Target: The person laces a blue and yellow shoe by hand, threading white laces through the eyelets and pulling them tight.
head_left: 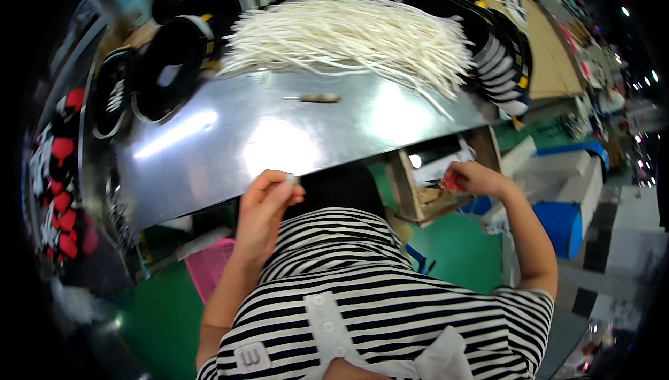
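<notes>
Our left hand (263,207) pinches a small pale piece (293,179) at the steel table's (230,136) near edge; our right hand (474,178) grips a red-handled tool (446,185), half hidden.

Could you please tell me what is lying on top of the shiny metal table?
On the metal table lie a heap of white cords, a small stick-like tool and rows of black shoe parts. The heap covers whatever is beneath it.

White cords (348,35), silvery table (230,143), black-and-white striped shirt (390,296), possibly red-handled tool (446,184).
</notes>
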Demonstrator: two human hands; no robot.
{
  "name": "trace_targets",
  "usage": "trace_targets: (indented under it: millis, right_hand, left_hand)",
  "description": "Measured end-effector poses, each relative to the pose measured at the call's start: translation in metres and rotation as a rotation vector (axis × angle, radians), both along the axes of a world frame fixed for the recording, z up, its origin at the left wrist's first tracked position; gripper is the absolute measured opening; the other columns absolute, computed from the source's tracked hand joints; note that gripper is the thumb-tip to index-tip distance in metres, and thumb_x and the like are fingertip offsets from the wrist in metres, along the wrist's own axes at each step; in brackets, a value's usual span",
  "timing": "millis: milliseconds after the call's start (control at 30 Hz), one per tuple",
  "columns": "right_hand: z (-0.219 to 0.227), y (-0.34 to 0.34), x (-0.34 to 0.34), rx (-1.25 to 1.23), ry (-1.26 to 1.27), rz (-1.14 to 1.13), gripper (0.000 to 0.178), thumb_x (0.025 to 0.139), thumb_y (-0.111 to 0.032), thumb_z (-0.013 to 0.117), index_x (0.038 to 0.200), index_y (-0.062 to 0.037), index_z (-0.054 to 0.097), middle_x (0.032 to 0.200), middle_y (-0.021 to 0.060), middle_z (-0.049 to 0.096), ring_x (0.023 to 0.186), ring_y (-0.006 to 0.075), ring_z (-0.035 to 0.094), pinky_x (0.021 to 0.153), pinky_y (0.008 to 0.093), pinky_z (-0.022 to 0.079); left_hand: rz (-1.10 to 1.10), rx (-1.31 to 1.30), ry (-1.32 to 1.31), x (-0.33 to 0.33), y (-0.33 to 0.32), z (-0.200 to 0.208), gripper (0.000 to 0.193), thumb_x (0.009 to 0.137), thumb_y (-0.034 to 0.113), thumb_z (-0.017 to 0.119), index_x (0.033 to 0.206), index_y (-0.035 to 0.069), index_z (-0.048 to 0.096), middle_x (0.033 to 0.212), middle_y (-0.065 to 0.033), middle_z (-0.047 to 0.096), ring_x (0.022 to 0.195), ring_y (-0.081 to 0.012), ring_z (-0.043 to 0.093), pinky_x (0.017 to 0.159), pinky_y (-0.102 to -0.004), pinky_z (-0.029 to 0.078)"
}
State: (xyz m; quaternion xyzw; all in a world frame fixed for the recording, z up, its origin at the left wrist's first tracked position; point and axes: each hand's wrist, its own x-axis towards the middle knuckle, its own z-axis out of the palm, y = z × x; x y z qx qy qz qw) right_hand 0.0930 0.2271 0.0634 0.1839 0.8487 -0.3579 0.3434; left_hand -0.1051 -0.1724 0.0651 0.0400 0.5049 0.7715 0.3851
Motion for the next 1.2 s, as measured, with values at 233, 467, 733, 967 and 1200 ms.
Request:
trace_targets:
  millis: [233, 467, 733, 967, 1200]
  right_hand:
    - [0.035, -0.116, -0.041, -1.068, 0.382, -0.641, 0.024, 0.096, -0.001, 0.047, 0.119, -0.0054, 0.048, 0.099, 0.0069, 0.056, 0.075, 0.0107, 0.047, 0.064, 0.0217, 0.037]
    - [0.054, -0.184, -0.09, -0.528, 0.809, -0.152, 0.034, 0.094, -0.006, 0.063, 0.128, -0.0028, 0.056, 0.104, 0.0074, 0.058, 0.093, 0.013, 0.057, 0.083, 0.0263, 0.047]
    - [0.07, -0.208, -0.102, -0.288, 1.045, -0.014, 0.039, 0.086, -0.012, 0.075, 0.121, -0.0021, 0.062, 0.088, 0.0108, 0.058, 0.072, 0.0215, 0.06, 0.064, 0.0298, 0.048]
    - [0.071, -0.214, -0.103, -0.265, 1.114, -0.043, 0.036, 0.081, -0.011, 0.079, 0.114, -0.0007, 0.067, 0.084, 0.0095, 0.06, 0.067, 0.0188, 0.06, 0.059, 0.0287, 0.049]
    - [0.071, -0.214, -0.102, -0.266, 1.125, -0.051, 0.036, 0.081, -0.01, 0.079, 0.114, -0.0004, 0.068, 0.084, 0.0096, 0.061, 0.066, 0.0182, 0.061, 0.059, 0.0281, 0.049]
  left_hand:
    - [-0.067, 0.211, 0.024, 0.001, 0.003, 0.009, 0.012, 0.095, 0.004, 0.062, 0.106, 0.002, 0.064, 0.099, -0.0074, 0.068, 0.093, -0.0148, 0.063, 0.089, -0.0294, 0.05]
    - [-0.054, 0.216, 0.296, 0.004, -0.007, 0.025, 0.012, 0.09, -0.007, 0.06, 0.099, -0.002, 0.067, 0.1, -0.0082, 0.063, 0.095, -0.0156, 0.06, 0.09, -0.0302, 0.047]
    - [0.005, 0.077, 0.597, 0.009, -0.012, 0.03, 0.017, 0.087, -0.012, 0.062, 0.101, -0.003, 0.066, 0.103, -0.0108, 0.062, 0.096, -0.0167, 0.059, 0.087, -0.0288, 0.047]
    - [-0.012, 0.107, 0.608, 0.009, -0.014, 0.027, 0.02, 0.085, -0.014, 0.063, 0.102, -0.005, 0.067, 0.106, -0.0115, 0.062, 0.098, -0.0171, 0.059, 0.086, -0.0279, 0.047]
    - [-0.021, 0.112, 0.61, 0.012, -0.013, 0.026, 0.023, 0.085, -0.014, 0.063, 0.105, -0.004, 0.068, 0.108, -0.0121, 0.062, 0.099, -0.0172, 0.06, 0.085, -0.0274, 0.047]
